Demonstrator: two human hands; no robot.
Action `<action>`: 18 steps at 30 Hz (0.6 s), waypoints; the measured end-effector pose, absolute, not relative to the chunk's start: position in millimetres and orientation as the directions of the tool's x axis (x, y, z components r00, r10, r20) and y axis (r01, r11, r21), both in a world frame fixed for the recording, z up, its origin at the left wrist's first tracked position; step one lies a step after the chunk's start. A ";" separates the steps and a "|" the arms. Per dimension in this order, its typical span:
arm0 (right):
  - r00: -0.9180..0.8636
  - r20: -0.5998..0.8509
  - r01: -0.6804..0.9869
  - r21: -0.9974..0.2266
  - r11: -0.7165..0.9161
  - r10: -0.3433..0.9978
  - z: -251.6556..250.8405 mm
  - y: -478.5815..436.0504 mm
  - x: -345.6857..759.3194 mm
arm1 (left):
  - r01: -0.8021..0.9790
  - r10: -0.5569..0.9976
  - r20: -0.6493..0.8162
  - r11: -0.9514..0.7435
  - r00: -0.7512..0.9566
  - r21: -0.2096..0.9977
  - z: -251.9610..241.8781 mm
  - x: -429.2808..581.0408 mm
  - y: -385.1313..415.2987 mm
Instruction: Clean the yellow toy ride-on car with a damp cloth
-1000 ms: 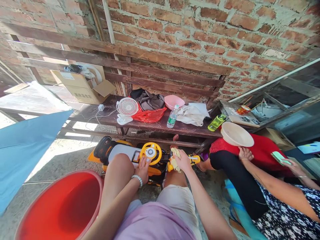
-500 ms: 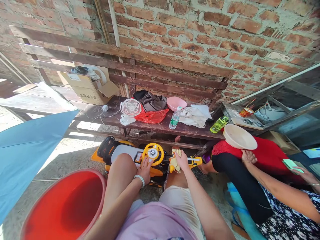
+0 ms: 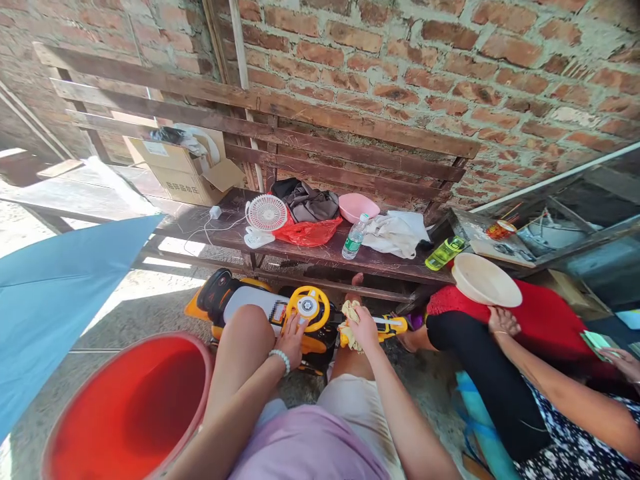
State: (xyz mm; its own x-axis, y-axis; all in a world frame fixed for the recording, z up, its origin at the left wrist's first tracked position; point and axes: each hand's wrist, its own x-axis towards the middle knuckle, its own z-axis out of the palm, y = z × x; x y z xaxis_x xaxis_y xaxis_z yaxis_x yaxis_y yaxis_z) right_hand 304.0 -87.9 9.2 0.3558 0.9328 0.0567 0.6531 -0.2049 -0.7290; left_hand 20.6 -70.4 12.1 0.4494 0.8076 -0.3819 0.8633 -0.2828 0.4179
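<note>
A yellow and orange toy ride-on car (image 3: 245,300) sits on the ground right in front of the person's legs, below the bench (image 3: 320,252). The right hand (image 3: 366,328) has its fingers closed around a bunched yellow cloth (image 3: 349,327), holding it against a yellow bar (image 3: 390,325) on the car. The left hand (image 3: 291,341) rests on the car's yellow steering wheel (image 3: 309,308), its fingers open. A red bucket (image 3: 200,373) stands at the lower left.
</note>
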 end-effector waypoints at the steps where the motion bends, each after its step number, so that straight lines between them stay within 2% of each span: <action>1: 0.358 0.048 0.668 -0.711 -0.220 0.933 9.2 -85.4 302.5 | 0.863 0.807 -0.380 -0.287 0.452 0.415 12.4 20.5 -70.4; 3: 0.381 0.032 0.648 -0.723 -0.242 0.924 7.3 -81.8 302.8 | 0.860 0.806 -0.373 -0.301 0.460 0.412 13.3 19.8 -70.3; 8: 0.458 -0.061 0.452 -0.843 -0.291 0.887 -2.0 -79.5 307.7 | 0.865 0.806 -0.382 -0.291 0.452 0.408 14.9 18.7 -70.0; 12: 0.581 -0.105 0.362 -0.855 -0.371 0.807 -8.7 -87.6 305.4 | 0.866 0.807 -0.375 -0.308 0.457 0.393 15.1 19.2 -70.1; 15: 0.594 -0.130 0.435 -0.778 -0.453 0.793 -13.2 -102.5 309.1 | 0.864 0.812 -0.362 -0.311 0.458 0.397 15.5 18.6 -70.3; 18: 0.555 -0.124 0.540 -0.699 -0.469 0.823 -14.6 -115.5 319.1 | 0.858 0.811 -0.352 -0.319 0.467 0.402 16.8 17.9 -70.5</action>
State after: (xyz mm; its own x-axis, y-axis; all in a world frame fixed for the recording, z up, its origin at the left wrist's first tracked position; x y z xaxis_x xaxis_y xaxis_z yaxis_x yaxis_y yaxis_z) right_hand 319.1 -115.5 -14.6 0.5546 0.8229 -0.1239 0.5399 -0.4691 -0.6989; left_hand 17.9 -70.5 16.8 0.4671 0.8112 -0.3520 0.8579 -0.3194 0.4025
